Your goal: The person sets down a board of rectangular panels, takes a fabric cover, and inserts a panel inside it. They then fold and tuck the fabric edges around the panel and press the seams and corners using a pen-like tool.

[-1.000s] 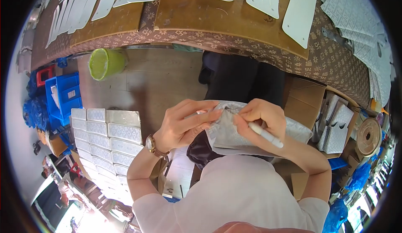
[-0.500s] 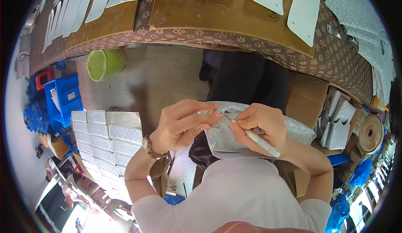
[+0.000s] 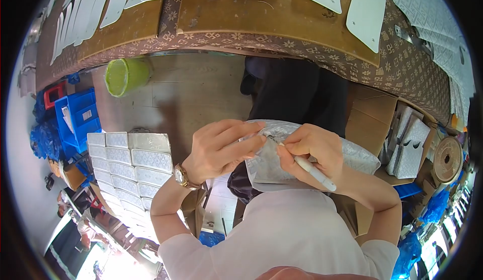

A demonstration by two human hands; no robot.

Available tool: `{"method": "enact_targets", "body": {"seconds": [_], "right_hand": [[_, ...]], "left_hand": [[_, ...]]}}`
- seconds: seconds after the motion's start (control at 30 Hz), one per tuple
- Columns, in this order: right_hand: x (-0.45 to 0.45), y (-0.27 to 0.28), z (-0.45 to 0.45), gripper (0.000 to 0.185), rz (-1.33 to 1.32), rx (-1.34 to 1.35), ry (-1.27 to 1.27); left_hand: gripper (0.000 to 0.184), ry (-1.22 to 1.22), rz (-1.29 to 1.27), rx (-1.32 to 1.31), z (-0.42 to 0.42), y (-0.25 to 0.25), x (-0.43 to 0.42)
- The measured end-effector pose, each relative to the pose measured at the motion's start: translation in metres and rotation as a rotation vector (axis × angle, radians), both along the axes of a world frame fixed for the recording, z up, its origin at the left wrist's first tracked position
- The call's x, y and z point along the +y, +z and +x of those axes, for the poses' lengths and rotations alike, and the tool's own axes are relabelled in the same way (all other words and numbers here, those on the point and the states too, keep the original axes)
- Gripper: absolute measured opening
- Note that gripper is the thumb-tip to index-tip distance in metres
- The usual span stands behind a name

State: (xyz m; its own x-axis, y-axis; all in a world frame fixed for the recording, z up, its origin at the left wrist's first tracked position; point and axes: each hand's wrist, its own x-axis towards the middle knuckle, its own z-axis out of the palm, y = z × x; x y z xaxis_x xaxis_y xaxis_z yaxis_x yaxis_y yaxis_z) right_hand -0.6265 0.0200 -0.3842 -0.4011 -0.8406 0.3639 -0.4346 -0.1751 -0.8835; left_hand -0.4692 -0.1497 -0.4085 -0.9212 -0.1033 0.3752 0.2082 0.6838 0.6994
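A silver-white piece with a quilted-looking pattern (image 3: 266, 165) lies across the lap. My left hand (image 3: 221, 146), with a watch on its wrist, has bent fingers closed at the left edge of this piece. Between the two hands a small dark part (image 3: 272, 138) shows at the piece's upper edge; its details are too small to make out. My right hand (image 3: 318, 149) grips a white pen-shaped tool (image 3: 316, 173) like a pen, its tip pointing up-left toward the dark part and my left fingertips.
White rounded panels (image 3: 367, 15) lie along the table (image 3: 226, 15) in front. A green bin (image 3: 118, 78) stands on the floor. Rows of patterned pieces (image 3: 121, 156) and blue crates (image 3: 80, 119) are at left. At right are a cardboard box (image 3: 367, 114) and a fan (image 3: 447, 160).
My left fingers have shifted very slightly at the piece's edge. The tool tip stays close to the same spot, and the piece remains on the lap.
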Motion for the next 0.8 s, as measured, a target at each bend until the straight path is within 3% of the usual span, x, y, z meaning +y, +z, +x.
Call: {"method": "enact_targets", "body": {"seconds": [0.13,0.57,0.67,0.8], "right_hand": [[0.0,-0.002,0.0,0.025,-0.024,0.047,0.002],[0.001,-0.006,0.003,0.028,-0.059,0.112,0.008],[0.0,-0.006,0.003,0.028,-0.061,0.121,-0.008],[-0.001,-0.005,0.002,0.028,-0.065,0.133,-0.026]], "left_hand": [[0.031,-0.009,0.185,-0.074,0.005,0.0,0.0],[0.029,-0.084,0.272,-0.09,-0.002,-0.007,-0.011],[0.029,-0.053,0.014,-0.052,-0.005,-0.007,-0.007],[0.029,-0.056,0.011,-0.055,-0.004,-0.002,-0.006]]}}
